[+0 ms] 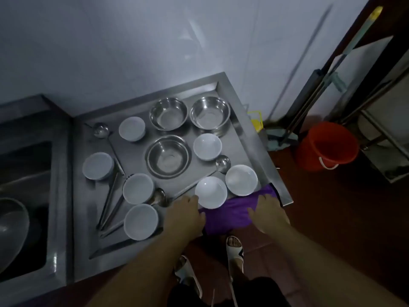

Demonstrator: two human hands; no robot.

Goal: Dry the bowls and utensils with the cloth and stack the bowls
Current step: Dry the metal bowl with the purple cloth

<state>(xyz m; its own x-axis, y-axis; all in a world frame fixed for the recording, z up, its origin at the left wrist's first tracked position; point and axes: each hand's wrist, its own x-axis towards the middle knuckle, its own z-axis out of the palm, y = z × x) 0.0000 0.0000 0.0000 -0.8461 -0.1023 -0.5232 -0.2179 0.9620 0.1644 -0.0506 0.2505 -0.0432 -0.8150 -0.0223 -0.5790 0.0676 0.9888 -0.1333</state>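
cloth (230, 214), purple, lies bunched at the near right edge of the steel bench (254, 138), part of it hanging over the front. both hands are on it: the left hand (186, 214) rests at its left end with fingers laid forward, fingertips just beside a white bowl (211, 192); the right hand (267, 212) lies on its right part, fingers spread and slightly bent over the fabric. whether either hand pinches the fabric, i cannot tell. the white bowl sits upright touching the cloth's far edge, between the two hands. a second white bowl (241, 179) stands just beside it to the right, also upright. further back are another upright white bowl (207, 146) and three steel bowls (168, 156), (168, 113), (210, 112). to the left, four white bowls sit mouth down (141, 222), (138, 188), (98, 166), (132, 128), with ladles (110, 202) lying among them. one ladle (222, 163) lies near the upright white bowls. a sink (24, 196) is at far left; a red bucket (327, 145) stands on the floor to the right.
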